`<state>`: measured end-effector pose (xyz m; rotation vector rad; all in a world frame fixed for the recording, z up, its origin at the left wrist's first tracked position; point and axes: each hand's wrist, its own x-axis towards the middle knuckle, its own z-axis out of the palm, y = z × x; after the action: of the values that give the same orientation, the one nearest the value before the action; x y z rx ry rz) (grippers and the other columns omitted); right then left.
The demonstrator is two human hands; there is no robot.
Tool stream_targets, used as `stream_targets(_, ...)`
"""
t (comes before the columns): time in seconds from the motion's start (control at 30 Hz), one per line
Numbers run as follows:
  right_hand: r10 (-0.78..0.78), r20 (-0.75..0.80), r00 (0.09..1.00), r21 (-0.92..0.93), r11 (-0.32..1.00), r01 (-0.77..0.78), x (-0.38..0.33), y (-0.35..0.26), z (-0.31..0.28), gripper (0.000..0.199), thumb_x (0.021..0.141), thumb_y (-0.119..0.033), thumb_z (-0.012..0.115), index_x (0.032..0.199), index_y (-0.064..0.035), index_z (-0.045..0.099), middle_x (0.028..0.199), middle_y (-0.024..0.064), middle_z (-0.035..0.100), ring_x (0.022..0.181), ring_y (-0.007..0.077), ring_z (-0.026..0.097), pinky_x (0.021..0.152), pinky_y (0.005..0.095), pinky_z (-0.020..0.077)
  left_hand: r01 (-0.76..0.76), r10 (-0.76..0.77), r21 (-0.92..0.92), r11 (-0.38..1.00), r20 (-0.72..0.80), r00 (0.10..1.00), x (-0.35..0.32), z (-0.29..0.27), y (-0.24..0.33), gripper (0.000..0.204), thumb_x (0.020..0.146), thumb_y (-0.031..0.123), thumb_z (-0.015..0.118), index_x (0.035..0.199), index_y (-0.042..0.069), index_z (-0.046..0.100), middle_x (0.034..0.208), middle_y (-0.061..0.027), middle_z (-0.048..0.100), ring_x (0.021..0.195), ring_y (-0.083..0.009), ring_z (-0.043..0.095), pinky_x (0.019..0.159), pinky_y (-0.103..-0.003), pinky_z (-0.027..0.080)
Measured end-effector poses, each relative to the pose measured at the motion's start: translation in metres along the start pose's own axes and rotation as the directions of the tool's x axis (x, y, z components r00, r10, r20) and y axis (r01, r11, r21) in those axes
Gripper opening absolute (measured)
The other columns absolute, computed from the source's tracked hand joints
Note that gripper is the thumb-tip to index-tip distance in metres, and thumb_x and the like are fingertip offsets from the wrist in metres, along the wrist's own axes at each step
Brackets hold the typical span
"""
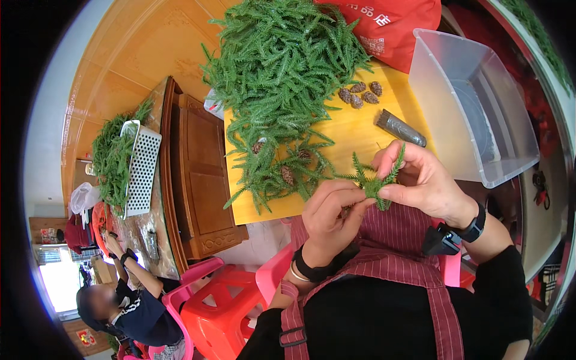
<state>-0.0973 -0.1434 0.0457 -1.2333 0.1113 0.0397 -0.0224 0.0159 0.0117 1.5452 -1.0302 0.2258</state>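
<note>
A yellow, flat-topped desk point(354, 126) fills the middle of a workspace, with a brown, carved wooden cabinet point(207, 162) just beyond its left side. A maroon, white-pinstriped cloth apron point(390, 234) covers the person seated at the near edge, while a co-worker in a dark top point(141, 327) sits well apart at left. A heap of green, needle-leaved branches point(282, 66) covers much of the desk's far and left portions. At the right edge stands a translucent, rectangular plastic bin point(435, 72), beside a bulging red bag with white print point(396, 36) at the far corner. A white, perforated rectangular basket point(144, 168), greenery lying against it, sits off to the left. Over the desk's near edge, the right hand point(423, 186) pinches a small, green, star-shaped sprig point(372, 187) between thumb and fingers, and the left hand point(336, 210) grips its left side with bent fingers. Beyond the right hand lies a dark bundle of thin strands in clear wrapping point(402, 129). Five brown, scaly pine cones point(376, 88) cluster near the heap's right side; three similar cones point(287, 174) nestle among its nearest branches.
</note>
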Motion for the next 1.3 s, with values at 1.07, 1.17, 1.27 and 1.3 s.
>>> stream_targets(1.07,-0.477,0.209,0.853,-0.951,0.104,0.291,0.014,-0.01,0.007,0.019,0.067,-0.01,0.067,0.081,-0.0066,0.054,0.075,0.007,0.054,0.072,0.0266,0.055,0.063,0.0354,0.0432,0.716,-0.743,-0.591,0.373,0.272,0.612,0.014,0.001,-0.01,0.011,0.08,0.008,0.061,0.073,0.004,0.053,0.07,0.0039,0.052,0.065,-0.0022,0.044,0.06,-0.017,0.036)
stream_targets(1.17,-0.482,0.229,0.846,-0.952,0.07,0.298,0.014,-0.012,0.009,0.02,0.067,-0.011,0.067,0.082,-0.0066,0.054,0.075,0.007,0.054,0.069,0.0272,0.055,0.062,0.0356,0.0439,0.715,-0.726,-0.593,0.37,0.295,0.621,0.012,0.001,-0.013,0.01,0.08,0.007,0.061,0.074,0.004,0.054,0.072,0.0037,0.053,0.068,-0.0019,0.044,0.062,-0.017,0.036)
stream_targets(1.27,-0.446,0.238,0.863,-0.955,0.053,0.291,0.015,-0.016,0.009,0.021,0.067,-0.012,0.067,0.083,-0.0066,0.054,0.074,0.0076,0.055,0.069,0.0274,0.056,0.061,0.0359,0.0443,0.715,-0.703,-0.593,0.369,0.325,0.633,0.012,0.001,-0.014,0.008,0.081,0.007,0.06,0.076,0.004,0.054,0.074,0.0034,0.053,0.07,-0.0021,0.045,0.063,-0.017,0.036)
stream_targets(1.3,-0.446,0.237,0.863,-0.956,0.052,0.289,0.015,-0.017,0.008,0.021,0.067,-0.012,0.067,0.083,-0.0066,0.054,0.074,0.0076,0.055,0.069,0.0274,0.056,0.061,0.0359,0.0443,0.724,-0.694,-0.59,0.357,0.351,0.629,0.011,0.001,-0.016,0.007,0.081,0.007,0.06,0.079,0.004,0.054,0.075,0.003,0.053,0.071,-0.0024,0.046,0.064,-0.017,0.037)
